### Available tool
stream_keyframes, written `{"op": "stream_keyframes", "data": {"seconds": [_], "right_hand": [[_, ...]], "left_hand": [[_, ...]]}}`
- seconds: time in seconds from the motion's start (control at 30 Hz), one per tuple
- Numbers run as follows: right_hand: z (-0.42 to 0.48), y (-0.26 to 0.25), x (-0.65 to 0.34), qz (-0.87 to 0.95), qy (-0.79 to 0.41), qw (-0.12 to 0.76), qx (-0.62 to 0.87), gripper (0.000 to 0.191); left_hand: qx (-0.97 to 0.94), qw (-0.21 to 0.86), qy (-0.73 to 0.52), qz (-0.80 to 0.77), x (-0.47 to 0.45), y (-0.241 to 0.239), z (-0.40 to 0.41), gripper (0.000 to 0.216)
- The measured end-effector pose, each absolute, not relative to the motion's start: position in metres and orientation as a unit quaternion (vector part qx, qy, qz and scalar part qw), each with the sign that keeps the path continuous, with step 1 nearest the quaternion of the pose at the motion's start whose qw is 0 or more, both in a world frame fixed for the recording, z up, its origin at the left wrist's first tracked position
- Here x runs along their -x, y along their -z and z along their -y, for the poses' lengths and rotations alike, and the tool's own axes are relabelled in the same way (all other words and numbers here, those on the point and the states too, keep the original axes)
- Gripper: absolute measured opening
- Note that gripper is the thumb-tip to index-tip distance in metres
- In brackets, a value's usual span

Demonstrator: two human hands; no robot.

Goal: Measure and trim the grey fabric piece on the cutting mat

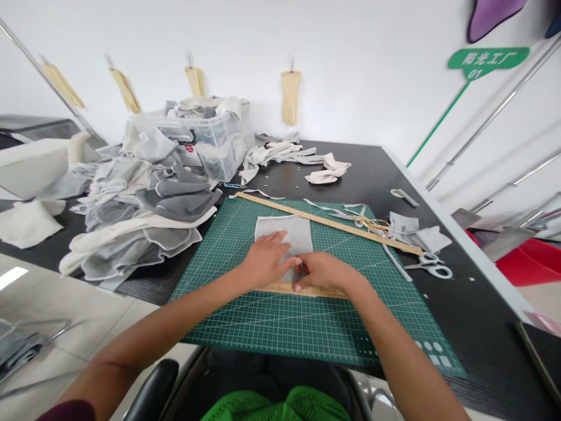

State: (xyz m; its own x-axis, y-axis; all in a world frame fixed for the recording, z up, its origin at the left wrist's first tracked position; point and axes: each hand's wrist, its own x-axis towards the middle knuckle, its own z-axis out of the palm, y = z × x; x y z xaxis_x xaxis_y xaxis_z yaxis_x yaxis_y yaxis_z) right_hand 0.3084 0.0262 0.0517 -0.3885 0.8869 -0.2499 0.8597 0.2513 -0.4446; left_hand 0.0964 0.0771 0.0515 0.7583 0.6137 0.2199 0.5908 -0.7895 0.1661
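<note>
Flatly laid cloth (300,237), wooden ruler (277,287), gridded mat (263,324)

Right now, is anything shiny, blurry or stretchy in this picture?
Head view: white glare on the floor at left; head view: the right forearm looks stretched, the red object soft; head view: the left hand and right hand look clearer.

The one view comes from a camera on the person's head, above the near side of the counter (363,166), facing forward and steeply down. It sits close over the body: the green garment (263,406) shows at the near edge, and the forearms reach in from near left and near right. The left hand (268,260) and right hand (322,272) fall around the middle. The wide view reaches the far wall (350,88) and, at near left, the floor (109,318).
</note>
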Motion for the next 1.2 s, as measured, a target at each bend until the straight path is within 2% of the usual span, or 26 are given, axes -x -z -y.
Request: {"op": "stream_keyframes", "data": {"seconds": [0.07,0.2,0.33,0.57,0.87,1.0,1.2], "right_hand": [[-0.027,-0.052,-0.308,0.788,-0.262,0.013,0.557,0.039],[-0.026,-0.052,-0.308,0.786,-0.253,0.021,0.563,0.040],[-0.026,-0.048,-0.310,0.791,-0.249,0.032,0.559,0.041],[-0.031,-0.044,-0.311,0.793,-0.260,0.007,0.551,0.045],[-0.027,-0.053,-0.310,0.783,-0.273,0.019,0.559,0.043],[-0.028,-0.053,-0.310,0.783,-0.272,0.023,0.559,0.044],[-0.028,-0.052,-0.310,0.791,-0.266,0.023,0.551,0.043]], "left_hand": [[-0.948,0.027,-0.117,-0.293,-0.109,-0.039,-0.109,0.064],[-0.962,0.062,-0.045,-0.261,-0.124,-0.021,-0.150,0.069],[-0.960,0.065,-0.048,-0.267,-0.129,-0.015,-0.157,0.082],[-0.961,0.066,-0.023,-0.268,-0.131,-0.013,-0.159,0.087],[-0.961,0.043,-0.032,-0.272,-0.134,-0.012,-0.158,0.085],[-0.974,0.033,-0.051,-0.219,-0.136,-0.013,-0.158,0.083],[-0.985,0.047,-0.009,-0.166,-0.137,-0.013,-0.167,0.080]]}}
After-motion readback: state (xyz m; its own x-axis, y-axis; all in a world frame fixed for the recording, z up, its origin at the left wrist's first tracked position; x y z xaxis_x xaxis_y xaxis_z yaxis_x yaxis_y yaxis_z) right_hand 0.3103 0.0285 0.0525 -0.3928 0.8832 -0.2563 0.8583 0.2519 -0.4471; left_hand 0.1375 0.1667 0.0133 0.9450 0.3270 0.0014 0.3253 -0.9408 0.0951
